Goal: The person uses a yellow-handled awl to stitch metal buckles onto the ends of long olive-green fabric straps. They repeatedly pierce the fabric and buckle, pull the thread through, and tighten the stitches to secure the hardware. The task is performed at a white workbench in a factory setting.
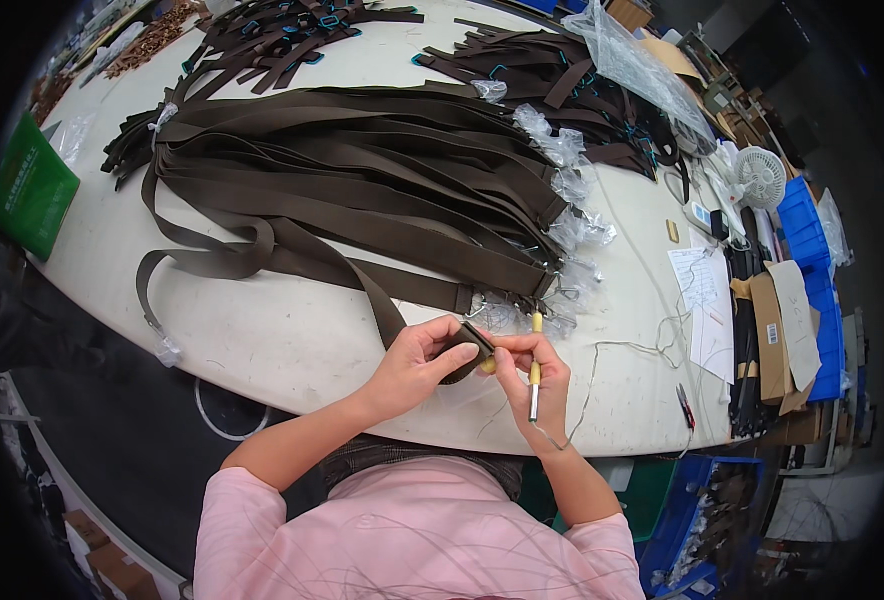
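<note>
My left hand (414, 365) pinches the folded end of a dark brown webbing strap (377, 295) above the table's near edge. The strap runs back from there to the left over the table. My right hand (540, 385) is closed around a slim yellow-handled corded tool (535, 374), with a thin wire trailing from its lower end. Its thumb and fingertips meet the strap end beside the left thumb. Just beyond lies a large bundle of dark straps (352, 150), tied at the left, with clear plastic wraps (572, 230) around the ends at the right.
More straps with blue-edged buckles (327, 20) lie at the far side of the white table (282, 360). To the right are a small white fan (761, 177), papers (702, 300), a cardboard piece (777, 330), blue bins (807, 230) and red-black snips (685, 405). A green bag (37, 190) hangs at the left edge.
</note>
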Demonstrator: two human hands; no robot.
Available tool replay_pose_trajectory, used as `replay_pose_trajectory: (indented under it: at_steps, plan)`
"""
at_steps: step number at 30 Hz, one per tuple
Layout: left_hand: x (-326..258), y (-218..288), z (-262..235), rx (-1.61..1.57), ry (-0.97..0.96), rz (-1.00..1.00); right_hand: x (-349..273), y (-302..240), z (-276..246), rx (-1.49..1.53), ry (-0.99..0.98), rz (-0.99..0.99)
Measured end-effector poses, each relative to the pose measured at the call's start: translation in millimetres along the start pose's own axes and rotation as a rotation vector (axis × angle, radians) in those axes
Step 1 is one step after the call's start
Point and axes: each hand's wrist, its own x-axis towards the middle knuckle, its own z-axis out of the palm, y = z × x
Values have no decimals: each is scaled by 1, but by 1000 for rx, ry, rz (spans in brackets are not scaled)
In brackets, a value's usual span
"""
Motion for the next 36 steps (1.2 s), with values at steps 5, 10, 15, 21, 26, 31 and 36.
replay_pose_trajectory:
  at_steps: [5, 10, 15, 21, 26, 31, 36]
  plan:
    - [-1, 3, 1, -16, -5, -14, -1, -4, 1, -16, -2, 15]
    - [-2, 5, 0, -29, -14, -28, -3, -4, 1, -22, -6, -3]
    - [-3, 0, -1, -47, -3, -28, -4, -4, 4, -17, -3, -13]
    - [-4, 1, -1, -62, -1, -26, -6, -7, 4, -47, -11, 5]
    - [-6, 7, -2, -98, -31, -36, -6, -4, 3, -226, -6, -186]
    - [-7, 7, -9, 69, -75, 110, -8, -4, 5, -517, 22, -529]
    - [-9, 3, -13, 261, -70, 156, -7, 0, -1, -638, 13, -738]
